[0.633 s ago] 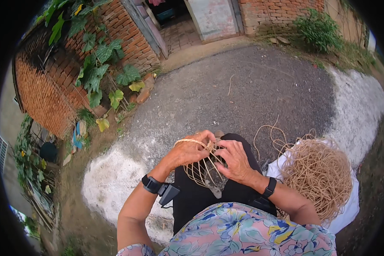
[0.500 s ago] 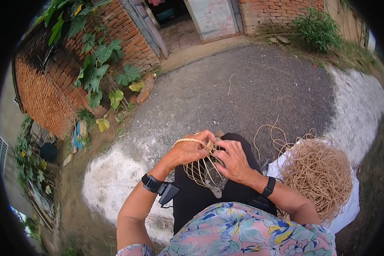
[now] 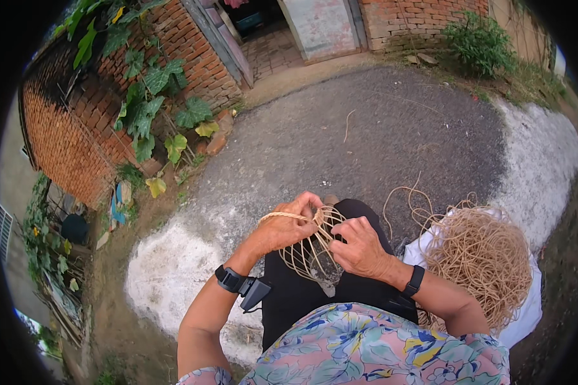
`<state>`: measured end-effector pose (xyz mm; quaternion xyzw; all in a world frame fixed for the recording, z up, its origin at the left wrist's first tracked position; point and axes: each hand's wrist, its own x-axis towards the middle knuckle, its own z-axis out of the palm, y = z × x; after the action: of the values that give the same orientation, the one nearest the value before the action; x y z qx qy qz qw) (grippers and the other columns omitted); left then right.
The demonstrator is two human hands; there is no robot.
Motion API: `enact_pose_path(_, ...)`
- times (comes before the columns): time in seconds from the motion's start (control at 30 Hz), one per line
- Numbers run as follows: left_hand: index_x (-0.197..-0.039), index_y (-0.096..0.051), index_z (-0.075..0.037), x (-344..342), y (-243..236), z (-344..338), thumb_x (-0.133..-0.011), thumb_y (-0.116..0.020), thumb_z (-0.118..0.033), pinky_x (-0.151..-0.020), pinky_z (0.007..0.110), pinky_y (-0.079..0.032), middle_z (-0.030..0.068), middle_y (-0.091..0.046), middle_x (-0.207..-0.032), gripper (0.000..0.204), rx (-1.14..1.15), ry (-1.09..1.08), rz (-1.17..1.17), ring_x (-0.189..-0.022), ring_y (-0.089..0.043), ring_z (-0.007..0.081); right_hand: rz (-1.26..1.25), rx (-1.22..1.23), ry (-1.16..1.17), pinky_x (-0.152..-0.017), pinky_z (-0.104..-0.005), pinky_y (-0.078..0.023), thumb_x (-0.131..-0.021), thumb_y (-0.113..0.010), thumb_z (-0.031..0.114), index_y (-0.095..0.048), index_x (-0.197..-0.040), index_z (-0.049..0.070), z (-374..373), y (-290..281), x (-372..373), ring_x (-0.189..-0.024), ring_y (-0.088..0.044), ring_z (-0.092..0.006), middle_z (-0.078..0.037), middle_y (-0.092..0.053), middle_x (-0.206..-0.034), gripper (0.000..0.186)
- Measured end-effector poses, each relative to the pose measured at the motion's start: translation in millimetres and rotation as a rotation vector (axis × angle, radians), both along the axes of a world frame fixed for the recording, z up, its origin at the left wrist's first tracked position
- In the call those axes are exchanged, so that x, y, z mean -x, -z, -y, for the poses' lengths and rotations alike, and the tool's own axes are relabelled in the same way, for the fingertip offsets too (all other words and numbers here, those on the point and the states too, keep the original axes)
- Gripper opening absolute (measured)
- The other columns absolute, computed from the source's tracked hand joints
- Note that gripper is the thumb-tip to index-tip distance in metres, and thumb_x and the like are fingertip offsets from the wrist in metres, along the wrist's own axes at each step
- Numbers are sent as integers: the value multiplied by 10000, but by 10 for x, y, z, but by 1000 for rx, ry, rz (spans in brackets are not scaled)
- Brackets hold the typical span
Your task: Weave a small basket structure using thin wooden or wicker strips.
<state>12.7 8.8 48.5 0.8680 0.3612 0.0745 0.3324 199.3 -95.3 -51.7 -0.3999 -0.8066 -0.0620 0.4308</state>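
Observation:
Over my lap is a partly woven piece of tan cord (image 3: 300, 256), its strands fanning out like an open-work basket or net. My left hand (image 3: 288, 226) pinches the gathered knot at its top, thumb and fingers closed. A thicker braided cord (image 3: 278, 215) runs across the back of that hand. At the right side of the piece, my right hand (image 3: 364, 249) has its fingers curled in around the strands; its fingertips are partly hidden. Loose strands arch between the two hands.
A big tangled heap of tan cord (image 3: 478, 266) lies on a white sack (image 3: 520, 327) at my right, with a loose strand trailing out. Grey paving (image 3: 340, 141) stretches to a doorway in a brick wall (image 3: 173, 45). A leafy vine (image 3: 144, 115) climbs at the left.
My right hand has drawn back a little to the right from the knot, and the strands between the hands show more. My left hand stays on the knot.

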Motion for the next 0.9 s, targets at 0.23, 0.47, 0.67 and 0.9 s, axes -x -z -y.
enact_pose_path(0.23,-918,-599,-39,38,172,160,-807,-739,-141,-612,321,-485,54,-618,-709,206,-209,-40,176,-620,-574,158,-506,274,-253,-638,-379,-464,-720,-659,-13,-523,-847,32,69,-184,72,-747,-545,-290,-105,-528,-886,192)
enact_pose_path(0.47,-841,-632,-31,192,317,188,-849,-717,-189,-731,380,-480,89,-643,-740,180,-390,-58,209,-715,-619,266,-148,587,80,-581,-485,-491,-934,-584,174,-483,-1002,46,398,-66,-178,-658,-652,-399,-184,-639,-705,177)
enact_pose_path(0.67,-864,-674,-25,205,343,199,-898,-671,-216,-837,397,-461,103,-657,-752,194,-447,16,230,-760,-637,295,67,704,496,-567,-535,-486,-964,-568,257,-583,-982,69,926,537,-1129,-613,-644,-417,-194,-621,-608,189)
enact_pose_path(0.9,-886,-693,-10,152,324,206,-903,-667,-216,-859,404,-443,125,-659,-766,209,-416,-30,174,-809,-633,303,-51,277,607,-713,-438,-468,-877,-669,328,-636,-989,67,592,495,-955,-749,-616,-332,-133,-616,-795,286)
